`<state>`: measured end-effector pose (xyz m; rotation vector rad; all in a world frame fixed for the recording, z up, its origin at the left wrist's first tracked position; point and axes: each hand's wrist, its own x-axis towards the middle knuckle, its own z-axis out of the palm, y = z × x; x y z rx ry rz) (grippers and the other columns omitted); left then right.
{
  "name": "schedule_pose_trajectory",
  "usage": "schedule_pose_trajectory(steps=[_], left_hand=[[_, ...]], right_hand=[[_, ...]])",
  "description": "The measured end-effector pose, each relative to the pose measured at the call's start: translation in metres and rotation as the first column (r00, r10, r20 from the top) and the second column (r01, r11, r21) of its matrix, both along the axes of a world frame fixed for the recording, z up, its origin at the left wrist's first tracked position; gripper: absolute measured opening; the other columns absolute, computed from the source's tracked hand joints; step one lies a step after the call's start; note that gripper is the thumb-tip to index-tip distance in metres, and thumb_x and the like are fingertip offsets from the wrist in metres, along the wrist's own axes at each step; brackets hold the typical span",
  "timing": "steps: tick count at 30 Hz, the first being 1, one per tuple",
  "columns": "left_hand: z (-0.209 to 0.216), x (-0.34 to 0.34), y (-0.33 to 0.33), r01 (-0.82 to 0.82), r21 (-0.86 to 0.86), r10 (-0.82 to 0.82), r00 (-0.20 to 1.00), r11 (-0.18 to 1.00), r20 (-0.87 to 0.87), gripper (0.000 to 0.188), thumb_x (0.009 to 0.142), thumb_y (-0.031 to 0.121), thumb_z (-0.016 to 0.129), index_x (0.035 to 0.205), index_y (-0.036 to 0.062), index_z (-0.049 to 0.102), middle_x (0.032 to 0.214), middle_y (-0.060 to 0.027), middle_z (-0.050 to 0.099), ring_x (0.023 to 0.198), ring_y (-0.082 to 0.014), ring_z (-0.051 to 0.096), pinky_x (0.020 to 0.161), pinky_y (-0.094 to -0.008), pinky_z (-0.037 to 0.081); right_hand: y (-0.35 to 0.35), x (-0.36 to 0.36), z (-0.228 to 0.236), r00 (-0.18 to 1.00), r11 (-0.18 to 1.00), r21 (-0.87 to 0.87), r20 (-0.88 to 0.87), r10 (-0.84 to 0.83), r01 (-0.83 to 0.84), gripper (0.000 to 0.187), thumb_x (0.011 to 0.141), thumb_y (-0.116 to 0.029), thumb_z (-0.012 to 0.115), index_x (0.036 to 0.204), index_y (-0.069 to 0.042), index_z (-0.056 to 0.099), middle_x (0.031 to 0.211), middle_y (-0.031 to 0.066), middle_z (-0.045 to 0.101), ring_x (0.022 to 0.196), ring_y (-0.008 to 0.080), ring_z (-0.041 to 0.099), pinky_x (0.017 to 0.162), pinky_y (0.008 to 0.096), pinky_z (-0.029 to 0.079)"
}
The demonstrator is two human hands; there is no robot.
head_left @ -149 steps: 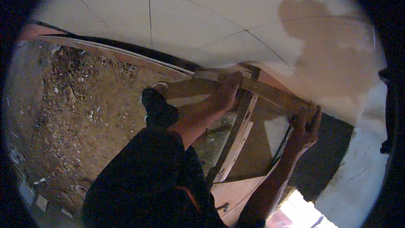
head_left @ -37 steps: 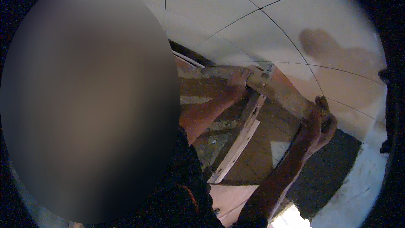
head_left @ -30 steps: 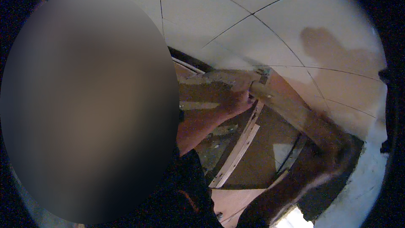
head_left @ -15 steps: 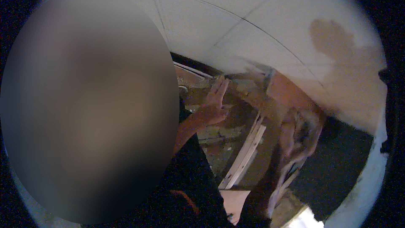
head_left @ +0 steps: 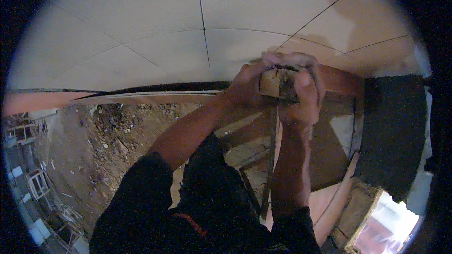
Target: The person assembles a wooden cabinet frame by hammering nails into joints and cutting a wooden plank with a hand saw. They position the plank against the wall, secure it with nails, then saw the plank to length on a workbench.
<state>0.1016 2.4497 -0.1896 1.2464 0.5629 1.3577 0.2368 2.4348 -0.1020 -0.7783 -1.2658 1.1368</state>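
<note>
In front of me, my left hand (head_left: 247, 86) and my right hand (head_left: 305, 95) close on a tan, dark-stained block (head_left: 278, 83); its exact kind I cannot make out. The left fingers grip its left side. My right hand wraps round the other side, the thumb over its face. Both hands are up at the lower part of a pale panelled surface (head_left: 245, 7) with dark joint lines. Whether the block touches that surface, I cannot tell. Both forearms reach up from dark sleeves.
A dark grey panel (head_left: 391, 131) stands on the right, above a bright opening (head_left: 386, 223). Below the pale surface runs a ledge (head_left: 155, 98). Earth and rubble (head_left: 120, 141) lie at the left, with a pale frame (head_left: 37, 183) farther out. Long boards (head_left: 275, 160) stand beneath my hands.
My left hand, earlier with fingers stretched out, has come up and right onto the block. My right hand, smeared before, has moved up and left to meet it. The view has shifted.
</note>
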Motion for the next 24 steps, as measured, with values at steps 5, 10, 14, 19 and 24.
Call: schedule_pose_trajectory(steps=[5, 10, 14, 19, 24], left_hand=[[0.033, 0.011, 0.007, -0.104, 0.474, 0.269, 0.916, 0.874, -0.296, 0.074, 0.060, 0.038, 0.095, 0.120, 0.0079, 0.063, 0.098, -0.0169, 0.072, 0.090, -0.0382, 0.073, 0.083, -0.0417, 0.058], [0.067, 0.017, 0.010, -0.012, 0.421, 0.212, 0.877, 0.907, -0.432, 0.075, 0.057, 0.035, 0.094, 0.118, 0.0055, 0.062, 0.101, -0.0188, 0.071, 0.091, -0.0399, 0.071, 0.083, -0.0440, 0.057], [0.006, 0.034, 0.045, -0.061, 0.381, 0.184, 0.937, 0.923, -0.295, 0.076, 0.059, 0.032, 0.093, 0.121, 0.0055, 0.060, 0.105, -0.0197, 0.070, 0.097, -0.0378, 0.070, 0.087, -0.0459, 0.056], [-0.057, 0.059, 0.062, 0.033, 0.316, 0.108, 0.902, 0.948, -0.418, 0.079, 0.060, 0.032, 0.094, 0.125, 0.0069, 0.057, 0.108, -0.0197, 0.070, 0.102, -0.0364, 0.070, 0.089, -0.0462, 0.055], [-0.042, 0.063, 0.060, 0.098, 0.124, -0.018, 0.852, 0.987, -0.524, 0.080, 0.062, 0.036, 0.094, 0.126, 0.0067, 0.057, 0.108, -0.0200, 0.071, 0.100, -0.0364, 0.071, 0.089, -0.0447, 0.055]], right_hand=[[-0.015, 0.025, 0.027, 0.505, 0.665, 0.744, 0.552, -0.664, 0.062, 0.054, 0.076, -0.022, 0.082, 0.120, 0.004, 0.065, 0.119, 0.0203, 0.069, 0.109, 0.0334, 0.067, 0.086, 0.0441, 0.055], [0.009, 0.057, -0.002, 0.298, 0.632, 0.773, 0.615, -0.730, -0.048, 0.054, 0.074, -0.020, 0.086, 0.121, 0.000, 0.067, 0.115, 0.0172, 0.070, 0.099, 0.0342, 0.068, 0.084, 0.0449, 0.057], [0.027, 0.071, -0.052, 0.346, 0.633, 0.774, 0.597, -0.724, -0.014, 0.041, 0.078, -0.017, 0.082, 0.116, -0.005, 0.069, 0.108, 0.0137, 0.071, 0.090, 0.0312, 0.069, 0.083, 0.0418, 0.057], [0.030, 0.058, -0.070, 0.661, 0.642, 0.570, 0.216, -0.719, 0.513, 0.014, 0.088, -0.015, 0.068, 0.097, -0.004, 0.069, 0.100, 0.0105, 0.072, 0.088, 0.0239, 0.067, 0.083, 0.0338, 0.054], [0.035, 0.042, -0.032, 0.633, 0.741, 0.357, 0.385, -0.671, 0.569, 0.018, 0.092, -0.017, 0.061, 0.092, -0.001, 0.069, 0.092, 0.0075, 0.070, 0.088, 0.0205, 0.066, 0.082, 0.0331, 0.054]])
